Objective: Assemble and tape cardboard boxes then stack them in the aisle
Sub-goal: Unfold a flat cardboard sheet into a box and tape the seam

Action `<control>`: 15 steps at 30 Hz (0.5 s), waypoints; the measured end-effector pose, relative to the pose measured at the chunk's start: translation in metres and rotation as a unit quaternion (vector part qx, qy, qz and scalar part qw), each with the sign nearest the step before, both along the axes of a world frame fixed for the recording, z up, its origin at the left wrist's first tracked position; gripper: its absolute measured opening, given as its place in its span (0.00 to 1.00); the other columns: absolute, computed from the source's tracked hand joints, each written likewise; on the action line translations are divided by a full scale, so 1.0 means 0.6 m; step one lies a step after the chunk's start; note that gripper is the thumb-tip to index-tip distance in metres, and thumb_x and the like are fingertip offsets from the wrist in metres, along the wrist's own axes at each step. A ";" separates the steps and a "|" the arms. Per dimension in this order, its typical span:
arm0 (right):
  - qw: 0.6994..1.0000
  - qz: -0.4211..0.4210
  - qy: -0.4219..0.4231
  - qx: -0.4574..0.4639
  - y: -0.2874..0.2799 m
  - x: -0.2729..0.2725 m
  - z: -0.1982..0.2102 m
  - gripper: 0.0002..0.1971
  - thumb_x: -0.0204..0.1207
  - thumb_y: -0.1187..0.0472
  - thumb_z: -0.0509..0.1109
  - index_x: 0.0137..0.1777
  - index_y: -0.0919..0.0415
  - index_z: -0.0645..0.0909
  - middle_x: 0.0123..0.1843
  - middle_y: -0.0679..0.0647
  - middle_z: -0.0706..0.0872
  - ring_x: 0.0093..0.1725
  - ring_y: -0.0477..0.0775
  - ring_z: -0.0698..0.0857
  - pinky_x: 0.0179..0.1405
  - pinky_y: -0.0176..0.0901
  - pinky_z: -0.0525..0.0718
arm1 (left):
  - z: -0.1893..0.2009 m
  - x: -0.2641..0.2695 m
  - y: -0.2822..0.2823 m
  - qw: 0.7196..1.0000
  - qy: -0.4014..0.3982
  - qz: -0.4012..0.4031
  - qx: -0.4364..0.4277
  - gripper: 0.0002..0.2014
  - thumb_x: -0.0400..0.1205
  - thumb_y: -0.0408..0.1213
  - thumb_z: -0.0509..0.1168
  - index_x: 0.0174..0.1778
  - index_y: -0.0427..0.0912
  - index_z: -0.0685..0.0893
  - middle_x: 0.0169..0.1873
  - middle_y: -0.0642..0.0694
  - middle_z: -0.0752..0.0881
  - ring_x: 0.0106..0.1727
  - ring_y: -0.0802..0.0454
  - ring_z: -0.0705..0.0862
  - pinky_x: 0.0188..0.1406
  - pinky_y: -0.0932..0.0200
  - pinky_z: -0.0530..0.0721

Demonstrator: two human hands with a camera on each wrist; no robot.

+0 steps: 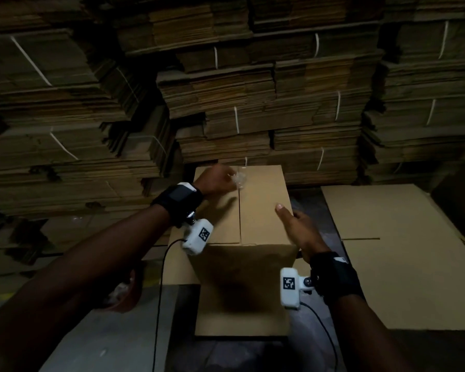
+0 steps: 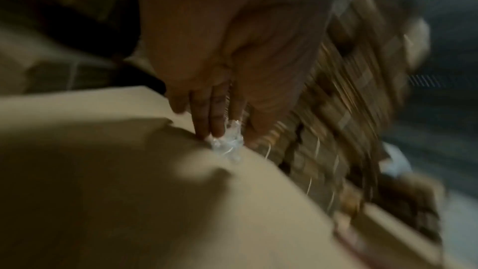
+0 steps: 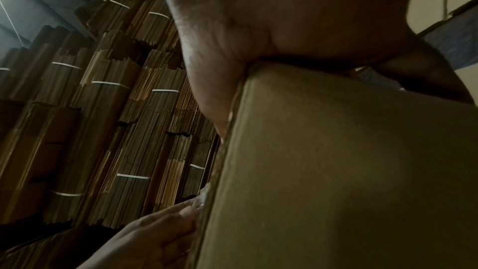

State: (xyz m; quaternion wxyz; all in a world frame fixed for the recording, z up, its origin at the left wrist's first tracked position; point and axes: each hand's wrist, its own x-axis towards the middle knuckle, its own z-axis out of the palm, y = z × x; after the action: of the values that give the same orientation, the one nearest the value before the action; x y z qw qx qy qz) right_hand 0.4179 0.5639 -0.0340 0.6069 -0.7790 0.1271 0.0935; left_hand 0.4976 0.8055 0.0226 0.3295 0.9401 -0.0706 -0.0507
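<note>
A brown cardboard box point(image 1: 261, 208) stands upright in front of me, its top flaps folded shut along a centre seam. My left hand point(image 1: 218, 179) is at the far end of that seam and pinches a crumpled bit of clear tape point(image 1: 238, 180) against the top. The left wrist view, which is blurred, shows the fingertips point(image 2: 217, 130) and thumb around the tape point(image 2: 227, 142) on the box point(image 2: 129, 191). My right hand point(image 1: 293, 224) grips the box's right top edge, thumb on top, the other fingers hidden down the side. The right wrist view has the palm point(image 3: 284, 17) straddling that edge point(image 3: 336, 171).
Strapped bundles of flat cardboard point(image 1: 253, 103) are piled high right behind the box and to both sides. A large flat carton sheet point(image 1: 400, 251) lies on the floor to the right. Another flat sheet point(image 1: 177, 267) lies under the box at its left.
</note>
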 end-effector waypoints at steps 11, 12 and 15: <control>1.000 0.003 0.010 -0.006 -0.001 0.007 -0.007 0.27 0.80 0.33 0.68 0.69 0.51 0.82 0.59 0.48 0.87 0.53 0.43 0.82 0.51 0.48 0.79 | -0.004 0.072 -0.018 0.996 -0.034 0.027 0.078 0.14 0.80 0.40 0.68 0.45 0.31 0.92 0.41 0.33 0.91 0.44 0.39 0.87 0.36 0.56 0.74; 1.000 0.004 0.013 -0.004 -0.002 0.007 -0.007 0.28 0.79 0.32 0.68 0.70 0.50 0.82 0.59 0.47 0.86 0.53 0.43 0.82 0.50 0.48 0.79 | -0.004 0.080 -0.015 0.997 -0.020 0.060 0.049 0.12 0.80 0.36 0.67 0.44 0.31 0.92 0.38 0.36 0.90 0.38 0.43 0.86 0.32 0.59 0.75; 1.000 0.005 0.010 0.005 -0.004 0.009 -0.009 0.28 0.79 0.33 0.68 0.71 0.50 0.82 0.58 0.45 0.86 0.54 0.42 0.82 0.48 0.45 0.79 | -0.009 0.105 -0.002 0.996 -0.001 0.093 -0.006 0.07 0.81 0.31 0.69 0.40 0.36 0.92 0.30 0.44 0.88 0.33 0.50 0.85 0.32 0.61 0.79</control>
State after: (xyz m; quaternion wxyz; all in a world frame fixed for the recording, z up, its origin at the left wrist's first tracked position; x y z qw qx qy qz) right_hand 0.4235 0.5617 -0.0395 0.6087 -0.7758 0.1291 0.1046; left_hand 0.5605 0.8043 0.0171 0.3381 0.9408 0.0166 -0.0186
